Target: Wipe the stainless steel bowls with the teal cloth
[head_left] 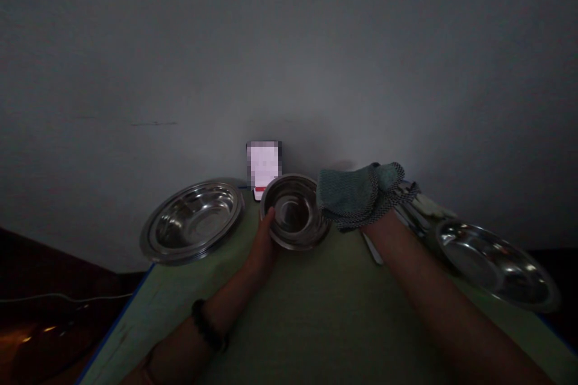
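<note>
The small metal bowl is tilted over the green counter, its mouth towards the wearer. Nearest, below and left of the bowl, a dark bracelet circles the left wrist. The left hand is clamped on the bowl's left side, thumb over the rim, other fingers mostly hidden. Right of the bowl, a green-grey cloth with a checked edge covers the right hand; I cannot tell how far its fingers are closed, or whether the cloth touches the bowl. Well right of the bowl sits a shallow metal basin, with slender utensils, dim and blurred, between them. Left of the bowl is a wide metal basin. Just behind the bowl, a lit phone stands upright near the grey wall.
</note>
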`<act>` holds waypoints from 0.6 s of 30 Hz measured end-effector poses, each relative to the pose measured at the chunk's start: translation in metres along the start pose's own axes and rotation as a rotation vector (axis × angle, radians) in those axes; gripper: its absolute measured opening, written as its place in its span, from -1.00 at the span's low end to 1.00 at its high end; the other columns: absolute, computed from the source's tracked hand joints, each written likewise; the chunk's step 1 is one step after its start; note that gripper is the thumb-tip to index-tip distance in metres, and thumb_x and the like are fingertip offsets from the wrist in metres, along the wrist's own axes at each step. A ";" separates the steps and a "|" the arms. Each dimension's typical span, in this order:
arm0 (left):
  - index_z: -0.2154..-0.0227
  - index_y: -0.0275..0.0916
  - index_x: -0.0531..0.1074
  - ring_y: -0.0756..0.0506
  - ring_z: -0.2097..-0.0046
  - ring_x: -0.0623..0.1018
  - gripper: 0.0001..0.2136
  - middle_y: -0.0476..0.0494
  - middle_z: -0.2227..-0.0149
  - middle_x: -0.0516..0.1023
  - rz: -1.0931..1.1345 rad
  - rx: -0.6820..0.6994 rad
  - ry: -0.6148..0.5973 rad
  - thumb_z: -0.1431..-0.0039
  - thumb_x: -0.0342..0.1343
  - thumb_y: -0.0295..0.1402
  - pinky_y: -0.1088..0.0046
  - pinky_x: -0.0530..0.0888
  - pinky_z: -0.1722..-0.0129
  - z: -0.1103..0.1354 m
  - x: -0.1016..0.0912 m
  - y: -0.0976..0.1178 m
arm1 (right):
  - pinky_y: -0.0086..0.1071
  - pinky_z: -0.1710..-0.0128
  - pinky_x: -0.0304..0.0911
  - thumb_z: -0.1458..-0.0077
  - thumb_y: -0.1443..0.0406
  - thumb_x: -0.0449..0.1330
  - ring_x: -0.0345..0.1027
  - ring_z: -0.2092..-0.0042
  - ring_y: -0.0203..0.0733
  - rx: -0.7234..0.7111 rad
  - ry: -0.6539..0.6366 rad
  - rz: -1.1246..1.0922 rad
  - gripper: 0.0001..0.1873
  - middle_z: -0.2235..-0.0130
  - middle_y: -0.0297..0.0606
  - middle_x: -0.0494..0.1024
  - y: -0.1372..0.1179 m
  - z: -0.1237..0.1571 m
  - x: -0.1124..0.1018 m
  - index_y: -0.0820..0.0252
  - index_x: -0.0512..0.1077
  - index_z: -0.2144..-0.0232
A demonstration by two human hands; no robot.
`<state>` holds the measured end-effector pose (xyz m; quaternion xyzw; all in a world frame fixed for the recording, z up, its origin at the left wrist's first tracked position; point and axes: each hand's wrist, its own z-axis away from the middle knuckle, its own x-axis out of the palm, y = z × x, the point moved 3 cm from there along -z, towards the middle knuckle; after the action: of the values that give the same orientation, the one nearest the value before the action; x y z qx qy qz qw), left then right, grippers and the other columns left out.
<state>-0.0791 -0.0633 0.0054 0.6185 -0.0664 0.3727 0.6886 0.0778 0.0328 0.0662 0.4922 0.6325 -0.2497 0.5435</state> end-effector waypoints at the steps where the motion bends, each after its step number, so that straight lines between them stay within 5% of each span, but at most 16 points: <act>1: 0.04 -0.21 0.39 -0.17 -0.15 0.41 -0.67 -0.14 -0.06 0.50 0.019 0.024 -0.010 -0.17 0.06 -0.21 0.30 0.34 -0.15 0.000 0.001 0.001 | -0.09 0.03 0.30 -0.13 0.08 -0.07 0.40 -0.04 -0.03 0.030 0.088 -0.272 -0.61 0.09 -0.24 0.59 0.008 0.001 -0.003 -0.06 0.48 0.15; 3: 0.00 -0.20 0.37 -0.16 -0.16 0.40 -0.65 -0.13 -0.09 0.48 0.037 0.054 -0.030 -0.17 0.05 -0.20 0.31 0.33 -0.16 -0.001 0.001 0.001 | -0.04 0.09 0.33 -0.15 -0.02 -0.14 0.45 0.04 0.03 0.101 0.227 -1.026 -0.49 0.12 -0.11 0.59 0.028 0.004 -0.008 0.05 0.50 0.20; 5: -0.02 -0.19 0.35 -0.18 -0.16 0.40 -0.61 -0.12 -0.09 0.48 0.026 0.064 -0.043 -0.15 0.06 -0.17 0.28 0.35 -0.15 -0.002 0.000 -0.001 | 0.01 0.10 0.33 -0.13 -0.11 -0.24 0.43 0.02 0.08 0.172 0.201 -1.742 -0.35 0.13 -0.06 0.57 0.043 0.006 -0.008 0.11 0.51 0.27; 7: -0.04 -0.16 0.34 -0.20 -0.16 0.40 -0.57 -0.11 -0.08 0.49 0.001 0.066 -0.039 -0.12 0.10 -0.14 0.25 0.37 -0.13 -0.003 -0.001 -0.001 | 0.01 0.07 0.30 -0.11 -0.14 -0.28 0.39 -0.02 0.09 0.235 0.135 -2.172 -0.31 0.13 -0.07 0.56 0.049 0.007 -0.006 0.10 0.51 0.35; 12: 0.04 -0.19 0.40 -0.22 -0.16 0.39 -0.61 -0.13 -0.03 0.53 -0.014 0.041 -0.039 -0.09 0.12 -0.14 0.27 0.35 -0.14 -0.003 -0.001 -0.002 | -0.03 0.08 0.24 -0.08 -0.19 -0.28 0.40 0.00 -0.03 0.174 0.094 -2.170 -0.32 0.15 -0.18 0.57 0.040 -0.002 0.013 -0.01 0.50 0.37; 18: -0.06 -0.17 0.31 -0.25 -0.20 0.34 -0.49 -0.17 -0.11 0.45 -0.078 0.154 -0.032 -0.07 0.14 -0.09 0.16 0.24 -0.20 -0.013 -0.016 -0.011 | 0.01 0.20 0.34 -0.01 -0.23 -0.18 0.48 0.25 -0.05 0.230 0.105 -2.101 -0.40 0.43 -0.24 0.56 0.028 -0.009 0.033 0.01 0.39 0.54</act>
<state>-0.0890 -0.0577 -0.0149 0.6776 -0.0241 0.3397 0.6518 0.1012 0.0628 0.0443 -0.2435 0.7359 -0.6314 -0.0236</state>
